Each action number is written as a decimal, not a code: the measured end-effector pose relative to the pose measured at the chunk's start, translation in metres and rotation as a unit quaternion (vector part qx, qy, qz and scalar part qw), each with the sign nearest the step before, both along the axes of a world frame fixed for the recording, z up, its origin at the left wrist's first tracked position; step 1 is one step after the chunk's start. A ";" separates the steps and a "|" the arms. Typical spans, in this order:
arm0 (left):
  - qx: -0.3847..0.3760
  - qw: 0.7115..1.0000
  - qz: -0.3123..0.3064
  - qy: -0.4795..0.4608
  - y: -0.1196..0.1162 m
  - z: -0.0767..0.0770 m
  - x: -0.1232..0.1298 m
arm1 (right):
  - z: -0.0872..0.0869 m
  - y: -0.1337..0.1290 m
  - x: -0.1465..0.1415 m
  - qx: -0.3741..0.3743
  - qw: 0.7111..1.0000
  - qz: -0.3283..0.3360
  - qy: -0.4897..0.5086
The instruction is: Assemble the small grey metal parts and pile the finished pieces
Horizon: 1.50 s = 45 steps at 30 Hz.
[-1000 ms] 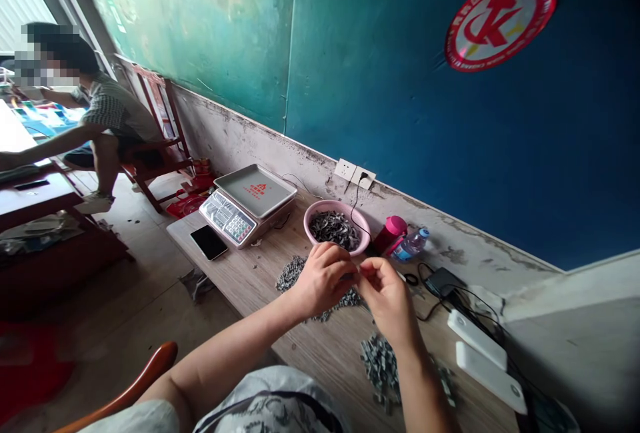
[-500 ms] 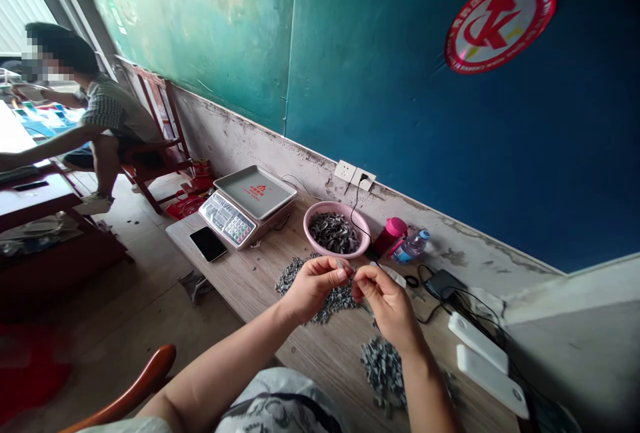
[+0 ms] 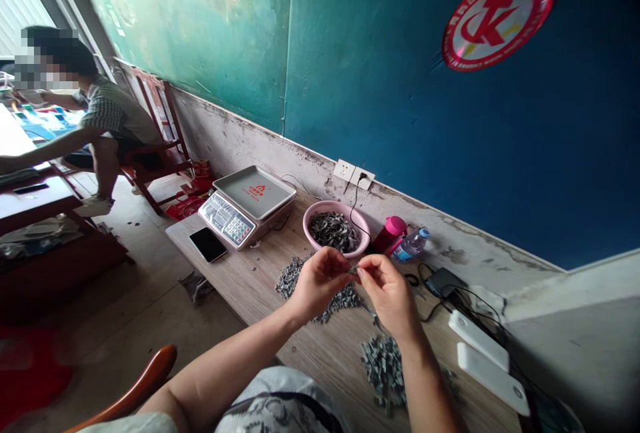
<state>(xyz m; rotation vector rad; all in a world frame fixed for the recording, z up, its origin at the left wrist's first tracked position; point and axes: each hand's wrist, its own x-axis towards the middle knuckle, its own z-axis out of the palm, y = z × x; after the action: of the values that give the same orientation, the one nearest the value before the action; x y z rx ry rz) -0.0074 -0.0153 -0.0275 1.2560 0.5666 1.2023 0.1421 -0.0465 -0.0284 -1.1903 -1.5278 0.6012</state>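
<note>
Left hand (image 3: 317, 284) and right hand (image 3: 387, 293) both pinch narrow on a small grey piece (image 3: 354, 270) just above the grey pile (image 3: 289, 280) near the pink bowl (image 3: 340, 205), tight fingertips keeping it secure

The grey piece (image 3: 353, 271) I'm pinching looks like matt rubber, though it's too small to be sure. The pink bowl (image 3: 306, 233) is glossy plastic, the scale's tray (image 3: 255, 192) smooth metal, my table (image 3: 235, 273) matt wood-grain board, and the wall's lower plaster (image 3: 235, 140) rough and flaking.
</note>
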 end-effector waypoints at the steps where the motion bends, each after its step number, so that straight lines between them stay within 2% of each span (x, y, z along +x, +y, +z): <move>1: 0.012 1.000 0.012 0.011 0.000 0.000 0.000 | 0.001 -0.001 -0.001 0.020 1.000 -0.016 -0.016; 6: 0.073 0.992 0.058 0.085 0.001 -0.001 0.001 | 0.004 -0.009 -0.010 0.133 0.980 -0.092 -0.117; 9: 0.109 0.982 0.077 0.132 0.000 0.000 0.002 | 0.004 -0.011 -0.013 0.156 0.969 -0.108 -0.161; 18: 0.236 0.924 0.126 0.274 -0.006 0.008 -0.003 | 0.008 -0.010 -0.009 0.124 0.970 -0.086 -0.192; 24: 0.266 0.925 0.105 0.251 -0.009 0.008 -0.005 | 0.003 -0.010 -0.014 0.110 0.976 -0.103 -0.158; 29: 0.365 0.883 0.122 0.268 -0.011 0.001 -0.005 | 0.003 -0.013 -0.018 0.087 0.983 -0.099 -0.130; 32: 0.388 0.874 0.149 0.251 -0.013 0.000 -0.004 | 0.004 -0.016 -0.019 0.065 0.989 -0.077 -0.105; 35: 0.371 0.885 0.154 0.236 -0.014 0.003 -0.004 | 0.003 -0.019 -0.017 0.032 0.996 -0.055 -0.056; 37: 0.333 0.906 0.133 0.223 -0.014 0.004 -0.004 | 0.002 -0.020 -0.015 0.006 0.999 -0.040 -0.020; 40: 0.235 0.955 0.052 0.170 -0.012 0.005 -0.005 | 0.001 -0.021 -0.010 -0.035 0.999 -0.004 0.041; 42: 0.177 0.976 -0.017 0.126 -0.009 0.005 -0.006 | 0.002 -0.021 -0.007 -0.060 0.994 0.031 0.089; 44: 0.172 0.976 -0.051 0.125 -0.006 0.006 -0.008 | 0.002 -0.021 -0.004 -0.078 0.985 0.061 0.138; 45: 0.197 0.968 -0.050 0.144 -0.005 0.006 -0.010 | 0.001 -0.020 -0.003 -0.085 0.981 0.073 0.158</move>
<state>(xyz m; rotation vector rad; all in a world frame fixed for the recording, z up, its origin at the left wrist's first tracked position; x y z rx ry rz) -0.0169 -0.0206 -0.0215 1.7961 0.4796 1.0860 0.1386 -0.0665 -0.0270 -1.0555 -1.3175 0.9876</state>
